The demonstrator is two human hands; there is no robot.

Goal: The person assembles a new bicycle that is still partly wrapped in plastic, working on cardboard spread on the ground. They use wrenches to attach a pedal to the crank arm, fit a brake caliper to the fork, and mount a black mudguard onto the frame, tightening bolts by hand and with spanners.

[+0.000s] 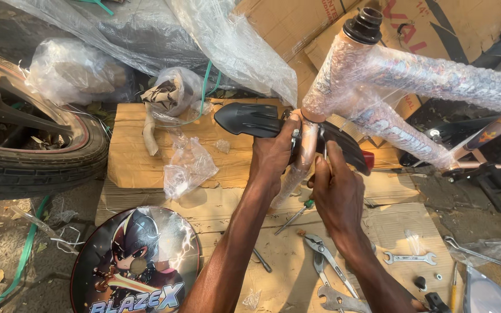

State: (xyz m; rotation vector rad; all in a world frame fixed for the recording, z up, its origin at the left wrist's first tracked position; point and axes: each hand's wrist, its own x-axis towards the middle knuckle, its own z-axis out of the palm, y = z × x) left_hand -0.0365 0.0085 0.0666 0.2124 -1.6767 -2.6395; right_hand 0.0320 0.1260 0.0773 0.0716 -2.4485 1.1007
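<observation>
Black mudguard [250, 120] (bolt seemingly hidden) behind hands [305, 168].

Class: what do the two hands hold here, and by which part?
Both hands, left hand and right hand, hold the black mudguard at its middle, against the wrapped fork.

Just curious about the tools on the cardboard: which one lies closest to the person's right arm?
The pliers, handles spread, beside the right forearm; the small open-ended spanner lies farther right.
</observation>
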